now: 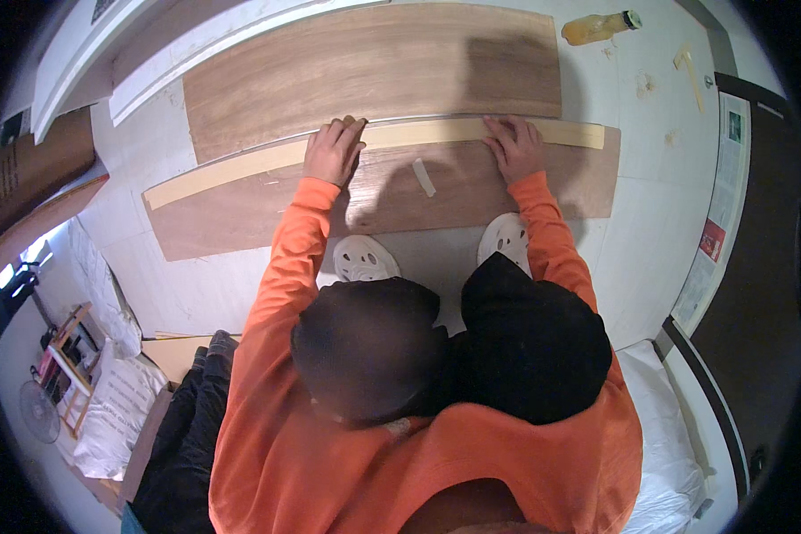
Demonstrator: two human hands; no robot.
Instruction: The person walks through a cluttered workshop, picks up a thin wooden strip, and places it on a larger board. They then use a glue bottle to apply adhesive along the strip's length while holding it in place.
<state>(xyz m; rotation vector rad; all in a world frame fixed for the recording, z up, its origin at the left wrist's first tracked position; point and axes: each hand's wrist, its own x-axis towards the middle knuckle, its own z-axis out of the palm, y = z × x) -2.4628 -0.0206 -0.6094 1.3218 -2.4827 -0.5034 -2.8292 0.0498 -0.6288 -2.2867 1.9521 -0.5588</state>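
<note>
A long tan strip [427, 133], perhaps tape or thin wood, runs along the far edge of a narrow brown wooden board [294, 200] on the floor. My left hand [334, 150] lies over the strip left of its middle, fingers bent over the far edge and thumb at the near side. Farther right, my right hand [514, 147] spans the strip in the same way. Between my hands, a short pale piece of tape [424, 177] rests on the board. Beyond it lies a wider wooden panel [374, 67], a thin dark gap between the two.
At the upper right a bottle of amber liquid [597, 29] lies on its side. A bent tan strip [691, 77] is on the floor near the dark door [754, 267]. My white clogs [364, 259] are just behind the board. A white sack [123, 407] is at lower left.
</note>
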